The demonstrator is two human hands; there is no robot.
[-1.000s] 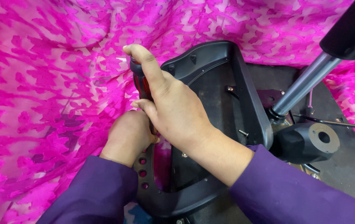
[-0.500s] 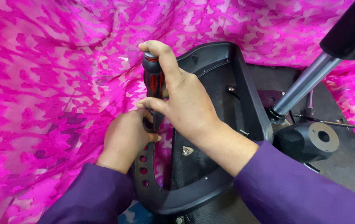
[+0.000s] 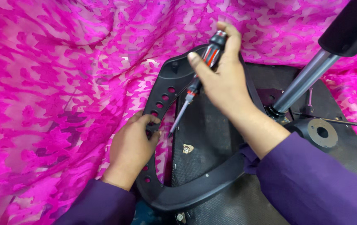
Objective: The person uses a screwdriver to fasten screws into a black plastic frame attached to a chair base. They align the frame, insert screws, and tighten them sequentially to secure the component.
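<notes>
Gripping a screwdriver (image 3: 201,75) with a red-and-black handle, the right hand (image 3: 224,81) sits near the top of the view, its grip clamped around the handle with the thumb laid along one side and the fingers wrapped over the far side. The tool is tilted — handle up and to the right, metal shaft slanting down and to the left — and its tip hangs just above the gap between the black plastic armrest (image 3: 162,98) and the dark seat underside (image 3: 212,141), not touching any screw that can be made out. The left hand (image 3: 132,148) rests lower and to the left, its grip closed on the armrest's perforated bar, fingers curled over the edge beside a row of round holes. That armrest runs as a curved loop from the upper middle down around to the bottom, where it crosses in front of the seat underside. A small metal bracket with a screw (image 3: 185,148) lies on the dark panel just right of the left hand's fingertips. Off to the right, a grey metal column (image 3: 301,83) rises at a slant from a black mechanism plate (image 3: 322,132) with a round hole. Pink patterned cloth (image 3: 61,83) covers the surface on the left and along the top — both sleeves are purple.
</notes>
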